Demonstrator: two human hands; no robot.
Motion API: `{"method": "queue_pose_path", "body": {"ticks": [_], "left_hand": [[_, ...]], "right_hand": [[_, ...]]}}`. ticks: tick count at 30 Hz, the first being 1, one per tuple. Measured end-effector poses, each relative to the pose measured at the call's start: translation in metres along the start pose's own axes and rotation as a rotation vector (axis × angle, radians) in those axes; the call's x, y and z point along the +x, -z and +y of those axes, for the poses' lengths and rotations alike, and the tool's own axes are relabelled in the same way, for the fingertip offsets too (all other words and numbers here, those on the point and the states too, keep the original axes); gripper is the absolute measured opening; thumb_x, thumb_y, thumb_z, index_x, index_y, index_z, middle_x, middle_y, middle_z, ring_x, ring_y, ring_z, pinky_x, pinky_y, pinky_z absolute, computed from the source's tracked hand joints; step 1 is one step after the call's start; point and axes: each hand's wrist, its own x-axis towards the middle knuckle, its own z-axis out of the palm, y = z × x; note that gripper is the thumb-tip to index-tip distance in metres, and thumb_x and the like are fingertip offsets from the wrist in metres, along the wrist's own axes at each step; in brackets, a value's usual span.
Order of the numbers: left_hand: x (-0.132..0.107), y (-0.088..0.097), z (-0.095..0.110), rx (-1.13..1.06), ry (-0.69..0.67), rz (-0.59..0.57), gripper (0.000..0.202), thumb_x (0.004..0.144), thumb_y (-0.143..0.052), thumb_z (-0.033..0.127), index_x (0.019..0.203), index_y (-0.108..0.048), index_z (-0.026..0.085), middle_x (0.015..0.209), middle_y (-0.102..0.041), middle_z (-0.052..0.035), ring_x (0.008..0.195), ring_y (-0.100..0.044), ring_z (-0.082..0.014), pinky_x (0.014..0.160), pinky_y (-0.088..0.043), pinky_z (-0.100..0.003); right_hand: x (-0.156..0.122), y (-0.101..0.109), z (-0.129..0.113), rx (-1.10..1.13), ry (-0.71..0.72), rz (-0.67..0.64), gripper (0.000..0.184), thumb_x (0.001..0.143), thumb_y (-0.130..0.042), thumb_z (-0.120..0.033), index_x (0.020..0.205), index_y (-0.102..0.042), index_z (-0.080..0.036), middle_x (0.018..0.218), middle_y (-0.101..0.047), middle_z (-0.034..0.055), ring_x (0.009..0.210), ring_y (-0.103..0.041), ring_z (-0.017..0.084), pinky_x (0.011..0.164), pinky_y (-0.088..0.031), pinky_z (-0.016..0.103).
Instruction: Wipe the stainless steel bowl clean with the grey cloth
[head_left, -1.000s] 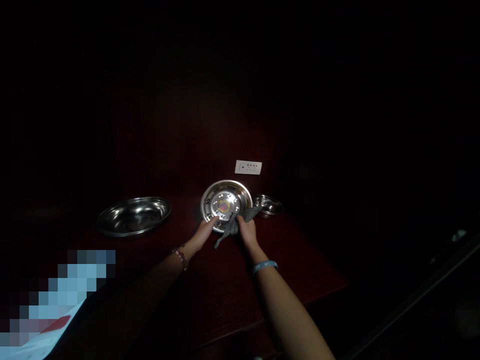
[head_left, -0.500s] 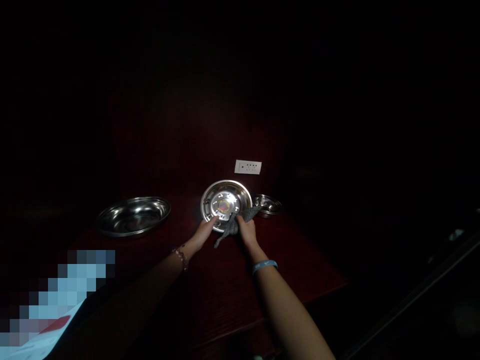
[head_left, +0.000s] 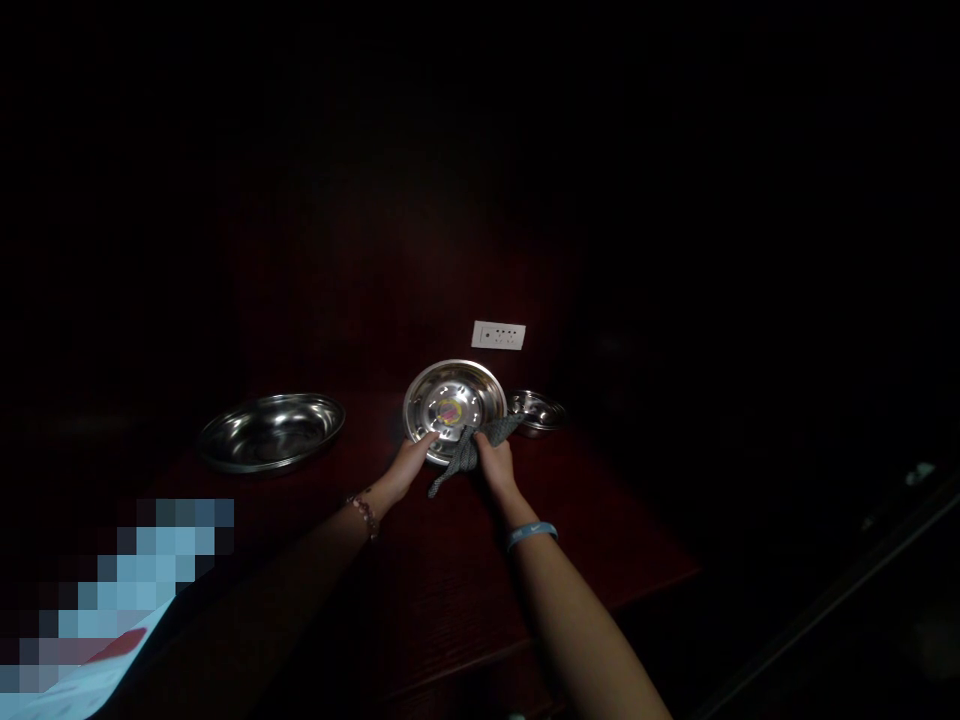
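A shiny steel bowl (head_left: 455, 388) with a yellow and pink mark at its centre is held tilted, its inside facing me. My left hand (head_left: 409, 465) grips its lower left rim, thumb over the edge. At the lower right, my right hand (head_left: 495, 462) is closed on a grey cloth (head_left: 463, 455) pressed against the bowl's rim. The cloth hangs down to the left and sticks out to the right of that hand. The fingers behind the bowl are hidden.
A wide steel basin (head_left: 271, 432) stands at the left of the dark red table (head_left: 450, 600). Behind my right hand sits a smaller steel bowl (head_left: 535, 412). A white socket plate (head_left: 498, 335) is on the back wall. The surroundings are very dark.
The view has shifted very slightly, so everything sits a little further right. Both hands keep the same hold on the bowl and cloth.
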Motion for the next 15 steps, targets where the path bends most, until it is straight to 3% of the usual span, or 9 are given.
{"method": "queue_pose_path", "body": {"ticks": [15], "left_hand": [[0.011,0.004,-0.01,-0.085,-0.044,0.014,0.028,0.075,-0.071,0.026,0.101,-0.07,0.014,0.106,-0.077,-0.0118,0.11,-0.069,-0.0273,0.105,-0.048,-0.042]], "right_hand": [[-0.006,-0.002,-0.01,-0.055,0.028,0.049,0.02,0.07,-0.059,-0.035,0.074,-0.069,-0.018,0.084,-0.078,0.0076,0.084,-0.072,0.023,0.072,-0.051,0.027]]}}
